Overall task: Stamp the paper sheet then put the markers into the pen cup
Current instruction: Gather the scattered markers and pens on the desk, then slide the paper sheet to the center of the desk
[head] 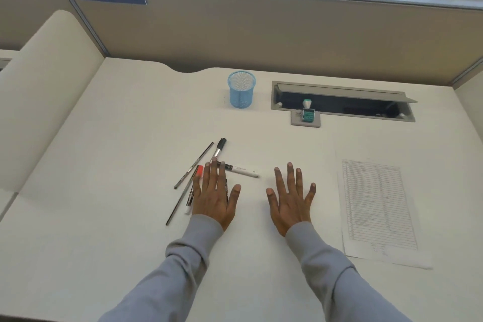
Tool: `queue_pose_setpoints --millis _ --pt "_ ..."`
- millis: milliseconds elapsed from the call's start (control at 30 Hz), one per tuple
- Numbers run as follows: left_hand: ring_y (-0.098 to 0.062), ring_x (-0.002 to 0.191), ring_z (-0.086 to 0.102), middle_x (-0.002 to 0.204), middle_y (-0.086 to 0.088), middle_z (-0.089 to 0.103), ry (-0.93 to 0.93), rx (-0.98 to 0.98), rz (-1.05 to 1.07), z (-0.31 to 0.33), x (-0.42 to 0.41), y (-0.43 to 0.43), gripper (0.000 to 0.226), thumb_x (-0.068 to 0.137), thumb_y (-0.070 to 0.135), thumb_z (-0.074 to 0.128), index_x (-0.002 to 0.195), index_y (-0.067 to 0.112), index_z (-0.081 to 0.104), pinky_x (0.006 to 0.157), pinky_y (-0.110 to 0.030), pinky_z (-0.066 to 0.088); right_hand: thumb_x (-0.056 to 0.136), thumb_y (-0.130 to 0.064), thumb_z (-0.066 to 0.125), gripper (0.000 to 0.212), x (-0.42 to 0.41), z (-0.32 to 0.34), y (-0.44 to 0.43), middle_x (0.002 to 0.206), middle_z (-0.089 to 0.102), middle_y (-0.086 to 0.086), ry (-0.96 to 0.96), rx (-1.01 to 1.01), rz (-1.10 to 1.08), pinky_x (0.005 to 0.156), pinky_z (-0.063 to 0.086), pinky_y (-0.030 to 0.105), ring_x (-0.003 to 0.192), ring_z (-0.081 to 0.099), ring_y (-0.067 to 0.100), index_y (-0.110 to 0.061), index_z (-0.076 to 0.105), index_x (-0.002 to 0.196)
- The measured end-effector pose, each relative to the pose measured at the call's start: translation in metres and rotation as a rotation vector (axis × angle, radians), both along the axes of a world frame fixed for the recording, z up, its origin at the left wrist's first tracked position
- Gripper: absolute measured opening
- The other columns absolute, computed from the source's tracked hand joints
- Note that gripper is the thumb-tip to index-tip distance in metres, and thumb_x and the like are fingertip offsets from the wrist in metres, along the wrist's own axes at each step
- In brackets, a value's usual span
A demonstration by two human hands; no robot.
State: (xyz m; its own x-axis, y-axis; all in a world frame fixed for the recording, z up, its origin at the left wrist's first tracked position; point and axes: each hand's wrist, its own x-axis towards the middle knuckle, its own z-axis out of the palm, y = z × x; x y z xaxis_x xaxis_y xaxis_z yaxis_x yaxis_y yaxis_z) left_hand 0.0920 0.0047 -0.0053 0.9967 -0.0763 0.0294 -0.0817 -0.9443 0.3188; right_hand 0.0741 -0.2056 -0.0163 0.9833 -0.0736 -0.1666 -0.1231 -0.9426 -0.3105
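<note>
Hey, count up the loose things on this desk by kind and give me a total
Markers: 4 visible, some partly under the left hand
Thin dark pens: 2
Blue mesh pen cup: 1
Stamp: 1
Paper sheet: 1
Total: 9

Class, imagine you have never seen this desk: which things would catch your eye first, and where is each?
Two open hands lie flat at the centre, the left hand partly covering a scatter of markers, the right hand on bare desk. Behind them stands an empty blue mesh pen cup. A green stamp sits by the cable slot, and the printed paper sheet lies far right.
</note>
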Motion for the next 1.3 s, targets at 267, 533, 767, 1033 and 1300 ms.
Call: queue_pose_setpoints --millis 267,533,767,1033,1300 --pt "-0.02 0.155 0.001 0.168 -0.004 0.001 0.037 -0.053 -0.314 0.001 -0.003 -0.088 0.072 0.1 0.057 0.022 0.158 0.016 0.011 0.125 -0.042 0.003 0.106 -0.042 0.034 0.061 -0.042 0.006 -0.11 0.171 0.003 0.007 -0.047 -0.024 -0.126 0.128 0.003 0.048 0.158 -0.001 0.024 -0.017 0.021 0.16" --pt "-0.021 0.155 -0.005 0.168 -0.002 -0.008 0.305 0.073 -0.387 -0.03 -0.024 -0.117 0.073 0.1 0.059 0.023 0.158 0.02 0.002 0.125 -0.044 0.001 0.106 -0.048 0.028 0.062 -0.068 -0.004 -0.162 0.171 0.003 0.003 0.153 -0.115 -0.293 0.126 0.001 0.054 0.158 0.001 0.022 -0.021 0.019 0.161" --pt "-0.022 0.155 -0.001 0.168 -0.004 -0.003 0.309 0.034 -0.383 -0.031 -0.03 -0.105 0.074 0.1 0.056 0.028 0.158 0.017 0.006 0.125 -0.042 0.003 0.105 -0.051 0.023 0.063 -0.069 -0.009 -0.12 0.171 -0.003 0.001 0.178 -0.14 -0.207 0.125 0.002 0.055 0.158 0.0 0.022 -0.025 0.011 0.161" --pt "-0.023 0.155 0.0 0.168 -0.004 -0.001 0.309 0.002 -0.415 -0.028 -0.021 -0.098 0.068 0.102 0.047 0.034 0.158 0.018 0.008 0.123 -0.039 0.005 0.105 -0.048 0.017 0.061 -0.056 -0.009 -0.048 0.171 -0.009 -0.002 0.186 -0.107 -0.029 0.122 0.004 0.054 0.157 -0.001 0.02 -0.028 0.005 0.161" --pt "-0.025 0.155 -0.001 0.168 -0.004 0.0 0.336 0.048 -0.425 -0.03 -0.007 -0.088 0.062 0.103 0.039 0.036 0.158 0.022 0.015 0.123 -0.04 0.009 0.105 -0.031 0.029 0.059 -0.04 0.0 -0.018 0.171 -0.003 0.0 0.164 -0.054 0.087 0.122 0.009 0.049 0.157 0.004 0.021 -0.021 0.011 0.161"
